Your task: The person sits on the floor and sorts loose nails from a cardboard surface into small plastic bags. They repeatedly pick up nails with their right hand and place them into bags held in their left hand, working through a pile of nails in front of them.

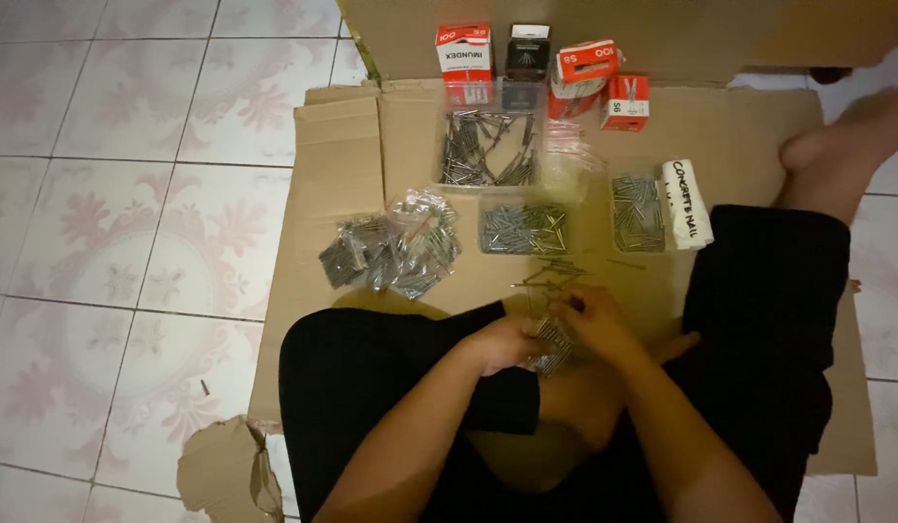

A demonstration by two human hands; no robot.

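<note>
- The left hand (502, 344) and the right hand (589, 324) meet above the lap, fingers curled shut around a small clear bag of nails (551, 347); the bag sits pinched between both hands, seemingly so its mouth stays steady.
- Just beyond the fingers, a few loose nails (551, 273) lie scattered on the flattened cardboard sheet (342, 155), close enough to pick up without stretching.
- 3 clear plastic trays stand in a cluster past them: a large tray of long nails (486, 147) at the back, a middle tray of shorter nails (524, 228), and a right-hand tray of nails (636, 211) with a white handwritten label (685, 203) along its edge. I judge the trays keep the sizes apart.
- To the left, a heap of filled clear bags (396, 250) rests on the cardboard, set aside from the trays.
- At the far edge, a row of small red-and-white boxes (541, 63) with 1 dark box among them stands against the upright cardboard flap.
- The cardboard covers a pink-patterned tiled floor (110, 194).
</note>
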